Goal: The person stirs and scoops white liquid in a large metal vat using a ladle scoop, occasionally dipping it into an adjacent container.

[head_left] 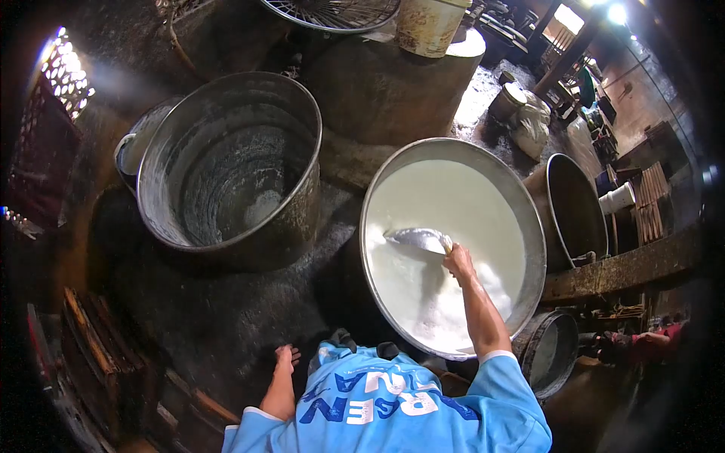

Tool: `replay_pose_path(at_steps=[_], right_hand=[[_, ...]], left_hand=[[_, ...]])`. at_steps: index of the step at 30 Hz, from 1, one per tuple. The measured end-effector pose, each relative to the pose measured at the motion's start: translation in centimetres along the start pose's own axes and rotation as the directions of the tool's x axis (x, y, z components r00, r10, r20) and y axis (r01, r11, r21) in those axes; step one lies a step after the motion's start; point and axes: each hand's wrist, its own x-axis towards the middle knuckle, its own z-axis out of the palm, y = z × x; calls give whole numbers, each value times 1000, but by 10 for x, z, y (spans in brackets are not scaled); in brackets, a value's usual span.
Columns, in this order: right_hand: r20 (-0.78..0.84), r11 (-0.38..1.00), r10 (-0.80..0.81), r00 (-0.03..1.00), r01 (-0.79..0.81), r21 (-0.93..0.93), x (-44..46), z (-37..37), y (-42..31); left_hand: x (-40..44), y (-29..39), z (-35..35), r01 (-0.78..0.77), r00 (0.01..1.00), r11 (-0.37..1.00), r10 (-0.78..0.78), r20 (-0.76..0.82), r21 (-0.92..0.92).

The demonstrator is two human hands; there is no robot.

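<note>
My right hand (460, 263) is closed around the end of a shiny metal scoop (423, 238). The scoop is over or partly in the milky white liquid (453, 192) that nearly fills a large round metal vat (453, 150); how deep it dips I cannot tell. Foam (449, 317) covers the side of the liquid nearest me. Away from the vat, my left hand (288, 355) hangs low at my side, fingers apart and holding nothing.
Left of the vat stands another big metal tub (306, 204), with whitish residue inside. A bucket (427, 29) rests on a raised block ahead. To the right are an upright dark drum (578, 211), a wooden beam (627, 266) and a smaller drum (555, 351). Planks (91, 332) lean at lower left.
</note>
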Motion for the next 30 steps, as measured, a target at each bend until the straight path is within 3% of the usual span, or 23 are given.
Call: replay_pose_path(at_steps=[4,12,15,19,22,27,28,29,30], right_hand=[[21,1000,20,1000,-20,-11,-20,24,60],[62,983,181,982,-181,-6,-86,33,160],[60,993,111,992,-108,-50,-114,22,202],[62,998,-12,998,16,-55,-160,-39,225],[-43,996,-76,996,78,48,-182,-83,246],[-151,954,-193,970,222,204,-176,-153,277],[-82,981,-84,993,97,169,-188,-185,249],[-79,963,6,997,15,268,-188,-199,241],[-210,969,-72,975,118,215,-169,-194,262]], left_hand=[[-3,2,10,12,1000,999,-12,-12,31],[-14,29,70,-185,979,962,162,125,201],[-27,33,95,-242,966,950,216,145,197],[-47,22,117,-237,967,963,222,123,129],[-15,-15,113,-173,964,980,149,219,95],[-58,-49,115,-114,990,983,100,97,142],[-63,-56,114,-115,992,982,104,78,149],[-69,-66,113,-115,993,981,107,59,155],[-69,-75,110,-123,991,979,113,64,164]])
